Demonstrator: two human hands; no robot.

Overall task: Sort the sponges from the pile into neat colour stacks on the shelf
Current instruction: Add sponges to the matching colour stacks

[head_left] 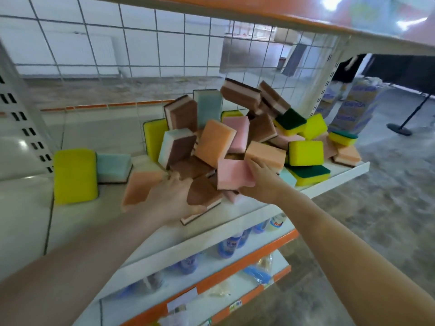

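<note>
Sponges pile (pixel 247 137) mostly unsorted: right hand (pixel 261 182) pinches a pink sponge (pixel 231 174), left hand (pixel 171 196) grips an orange sponge (pixel 138 187), heading for 9 o'clock stacks.

Bright, even daylight; glare on the glossy upper shelf (pixel 353 17); wide-angle bending, slight motion blur.

Single head-worn wide-angle view, looking forward and down, tilted, close at arm's reach to the shelf (pixel 247 215) and sponge pile (pixel 235 142). Both forearms enter from the bottom edge. Lower shelves visible below.
</note>
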